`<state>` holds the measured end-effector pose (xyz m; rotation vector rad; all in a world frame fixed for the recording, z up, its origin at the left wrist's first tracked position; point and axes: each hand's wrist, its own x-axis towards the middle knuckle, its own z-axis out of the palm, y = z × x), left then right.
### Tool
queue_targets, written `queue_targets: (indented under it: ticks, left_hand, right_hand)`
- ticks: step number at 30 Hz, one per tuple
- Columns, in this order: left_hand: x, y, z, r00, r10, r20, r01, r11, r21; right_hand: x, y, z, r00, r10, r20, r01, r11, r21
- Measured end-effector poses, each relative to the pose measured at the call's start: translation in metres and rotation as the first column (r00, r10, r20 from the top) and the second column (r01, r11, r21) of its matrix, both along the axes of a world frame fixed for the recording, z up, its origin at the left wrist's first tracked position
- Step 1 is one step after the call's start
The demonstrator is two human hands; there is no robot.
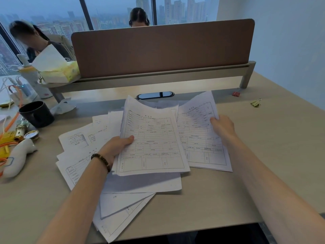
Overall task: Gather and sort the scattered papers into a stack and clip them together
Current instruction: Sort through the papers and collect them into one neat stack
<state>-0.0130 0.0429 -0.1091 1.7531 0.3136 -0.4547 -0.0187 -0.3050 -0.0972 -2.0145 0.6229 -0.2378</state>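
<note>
Printed form sheets lie scattered over the desk (263, 155) in front of me. My left hand (117, 147) grips a small stack of forms (151, 141) by its left edge, lifted above the loose papers (79, 155). My right hand (223, 127) holds another printed sheet (198, 134) by its right edge, just right of the stack and partly under it. More sheets (123, 208) fan out toward the desk's near edge. A yellow-green binder clip (255, 103) and a red binder clip (236, 94) rest at the far right of the desk, apart from the papers.
A brown partition panel (163, 48) closes the back of the desk; two people sit beyond it. A black mug (36, 114), a tissue box (59, 71), a white handheld device (17, 157), cables and small items crowd the left. A cable port (155, 95) sits behind the papers.
</note>
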Motion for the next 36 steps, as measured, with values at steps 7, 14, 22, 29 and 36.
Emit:
queue_targets:
  ticks: [7,14,22,29,36]
  left_hand:
    - [0.000,-0.002,-0.002,1.000,-0.010,0.013,0.010,1.000,0.005]
    - [0.000,-0.002,-0.002,1.000,-0.014,0.022,0.013,1.000,0.017]
    - [-0.002,-0.003,-0.002,1.000,-0.008,0.025,0.008,1.000,0.001]
    - [-0.006,-0.004,0.001,1.000,-0.012,0.025,0.013,1.000,-0.022]
    - [-0.009,-0.006,0.004,0.999,-0.025,0.043,0.025,1.000,0.001]
  right_hand:
    - [0.010,-0.003,0.017,0.989,0.119,-0.087,-0.106,0.984,0.146]
    - [0.001,-0.013,0.022,0.931,0.304,-0.201,-0.220,0.910,0.352]
    - [-0.005,-0.012,0.028,0.966,0.241,-0.094,-0.168,0.861,0.480]
    - [-0.003,-0.009,0.030,0.969,0.236,-0.073,-0.161,0.826,0.540]
    - [-0.013,-0.013,0.039,0.978,0.206,-0.003,-0.191,0.910,0.368]
